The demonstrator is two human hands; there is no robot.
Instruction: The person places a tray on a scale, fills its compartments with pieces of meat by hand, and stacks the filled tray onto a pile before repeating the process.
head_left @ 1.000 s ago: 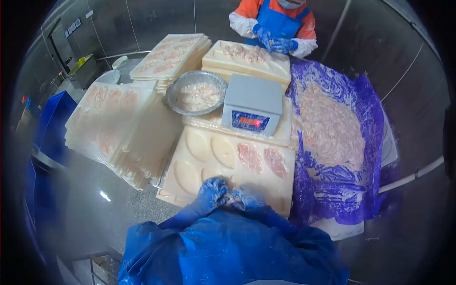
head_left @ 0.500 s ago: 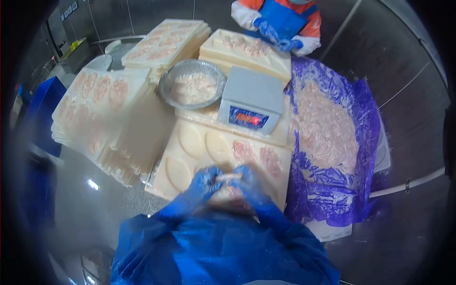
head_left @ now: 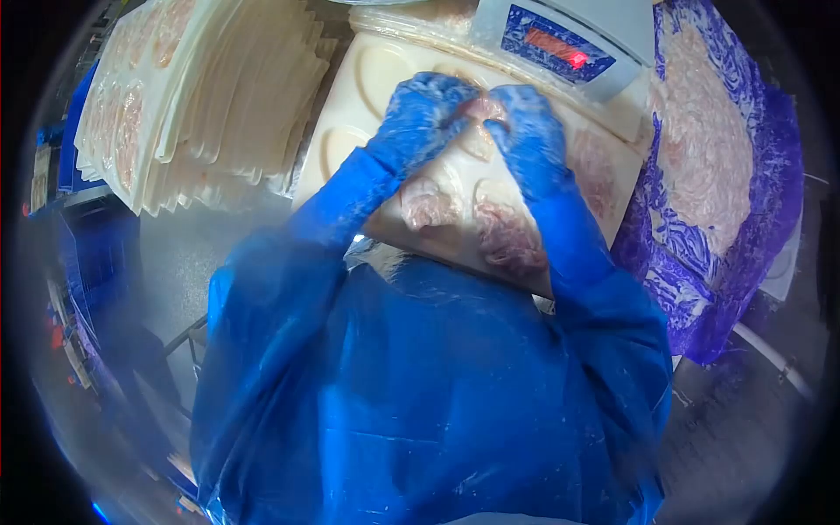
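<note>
Two gloved hands, both mine: left hand (head_left: 426, 118) and right hand (head_left: 531, 136) pinched a pink meat piece (head_left: 483, 109) between them, fingers curled, over the tray's (head_left: 378, 74) far half! Raw portions (head_left: 510, 238) lay along its near edge; the scale (head_left: 569, 44) stood past its far edge.

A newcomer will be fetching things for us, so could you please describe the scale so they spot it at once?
Start from the pale tray with oval hollows. Just beyond it, left of the purple sheet heaped with meat, sits the boxy grey scale. Unlike its neighbours, it has a blue front panel with a glowing red display.
</note>
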